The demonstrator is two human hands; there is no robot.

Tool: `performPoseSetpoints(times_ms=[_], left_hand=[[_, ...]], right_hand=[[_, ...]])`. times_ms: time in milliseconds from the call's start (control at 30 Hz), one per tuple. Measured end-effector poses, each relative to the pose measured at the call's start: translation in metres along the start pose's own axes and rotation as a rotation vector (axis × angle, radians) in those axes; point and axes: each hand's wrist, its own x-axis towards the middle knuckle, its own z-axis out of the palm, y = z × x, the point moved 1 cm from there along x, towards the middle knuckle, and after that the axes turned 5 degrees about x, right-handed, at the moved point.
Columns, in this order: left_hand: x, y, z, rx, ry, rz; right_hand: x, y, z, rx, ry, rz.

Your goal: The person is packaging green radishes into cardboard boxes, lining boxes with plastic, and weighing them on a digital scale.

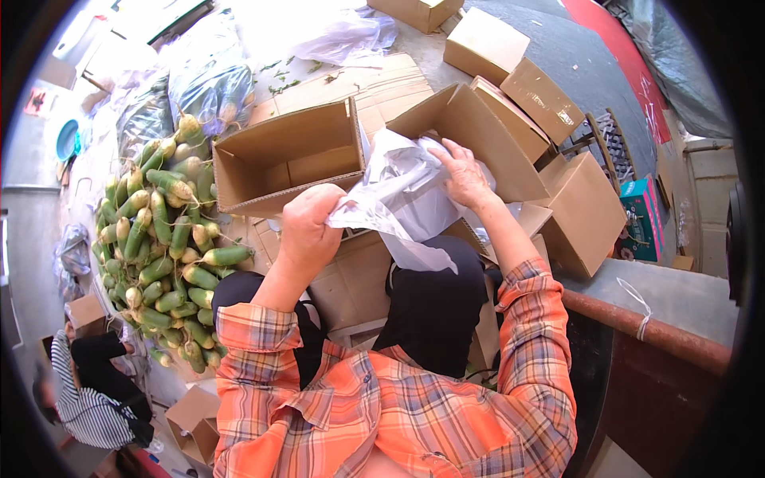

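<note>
My left hand [312, 227] is closed in a fist on the edge of a thin white plastic bag [406, 199]. The bag stretches to the right from that grip, and a loose flap hangs over my right knee. Fingers stretched out and slightly apart, my right hand [464, 174] lies on the bag's right part; its thumb is hard to make out. Behind the bag stands an open cardboard box [502, 151], partly covered by it. Another open cardboard box [291, 155] sits beyond my left hand, with nothing seen inside.
A large heap of green radishes [163, 239] lies to the left, with filled plastic bags [211, 92] behind. More cardboard boxes [586, 211] stand at the right, near a rusty-edged metal table [645, 319]. A person in a striped top [96, 406] is at the lower left.
</note>
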Motion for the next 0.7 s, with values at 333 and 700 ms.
performPoseSetpoints(times_ms=[333,700], left_hand=[[-0.003,-0.009,-0.034,-0.425,0.256,-0.401],[-0.014,-0.073,-0.087,-1.24,0.549,-0.782]], right_hand=[[0.006,0.048,0.033,-0.273,-0.181,0.197],[0.0,-0.082,-0.082,0.851,-0.114,0.178]])
